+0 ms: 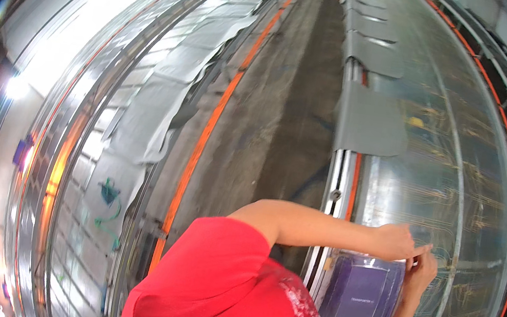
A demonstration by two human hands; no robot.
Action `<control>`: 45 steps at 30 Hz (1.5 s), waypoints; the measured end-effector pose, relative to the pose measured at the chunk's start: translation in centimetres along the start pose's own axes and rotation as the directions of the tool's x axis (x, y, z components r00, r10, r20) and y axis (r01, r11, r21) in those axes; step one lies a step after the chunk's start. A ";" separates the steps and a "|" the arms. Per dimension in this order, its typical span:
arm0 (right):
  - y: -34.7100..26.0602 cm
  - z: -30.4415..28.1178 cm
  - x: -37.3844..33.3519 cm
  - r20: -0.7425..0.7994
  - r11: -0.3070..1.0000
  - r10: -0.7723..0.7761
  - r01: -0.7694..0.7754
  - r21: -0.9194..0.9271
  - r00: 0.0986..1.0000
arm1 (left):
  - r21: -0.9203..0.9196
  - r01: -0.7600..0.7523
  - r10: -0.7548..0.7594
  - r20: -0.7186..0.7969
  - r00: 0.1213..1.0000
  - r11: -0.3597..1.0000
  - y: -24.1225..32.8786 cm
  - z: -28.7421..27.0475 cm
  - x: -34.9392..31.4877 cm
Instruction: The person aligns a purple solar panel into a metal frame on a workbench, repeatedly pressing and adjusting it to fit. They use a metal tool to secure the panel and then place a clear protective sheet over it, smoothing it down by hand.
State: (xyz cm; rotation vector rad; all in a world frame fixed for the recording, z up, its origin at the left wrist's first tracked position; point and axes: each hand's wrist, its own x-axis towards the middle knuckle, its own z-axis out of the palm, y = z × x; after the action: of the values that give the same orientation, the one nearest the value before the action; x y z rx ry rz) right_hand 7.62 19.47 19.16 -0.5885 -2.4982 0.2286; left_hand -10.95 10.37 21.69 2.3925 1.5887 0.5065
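Observation:
My left hand (396,241) and my right hand (422,270) meet over the long glossy table at the right. Their fingers are closed in a pinch, with the fingertips close together. Whatever lies between them is too small to make out. Fine yellowish threads or wires (475,216) spread across the surface around them. Just below my left wrist, beside my right forearm, is a purple rectangular panel (360,297) under a clear cover.
A metal rail (340,184) edges the table, with grey flexible sheets (372,120) draped over it farther along. A small yellow object (416,122) lies beyond my hands. Across the concrete aisle (250,132), an orange strip (218,111) borders another long table with a green tangled cord (109,192).

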 end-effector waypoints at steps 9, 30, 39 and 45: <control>1.4 -2.0 3.2 0.224 0.985 -0.132 0.153 -0.081 0.966 | 0.211 0.382 -0.347 -0.187 0.919 0.900 0.5 3.8 3.5; -6.2 1.7 -2.2 -0.095 0.727 0.564 -0.549 -0.412 0.820 | 0.337 -0.277 0.232 0.169 0.958 0.900 -2.4 0.4 3.8; -8.1 -2.8 2.1 0.261 0.738 0.675 -0.623 -0.258 0.690 | -0.137 -0.439 0.405 -0.219 0.888 0.888 -6.0 -2.5 3.3; 0.9 -1.0 1.5 0.688 0.515 0.296 -0.717 0.470 0.663 | -0.514 0.305 -0.445 -0.173 0.879 0.802 -5.8 1.3 8.1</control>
State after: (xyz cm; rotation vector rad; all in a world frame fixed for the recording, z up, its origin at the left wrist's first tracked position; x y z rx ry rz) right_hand 7.34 21.04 20.44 -1.0324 -2.2921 1.7667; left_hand -12.48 20.07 19.63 1.6370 1.7463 1.0518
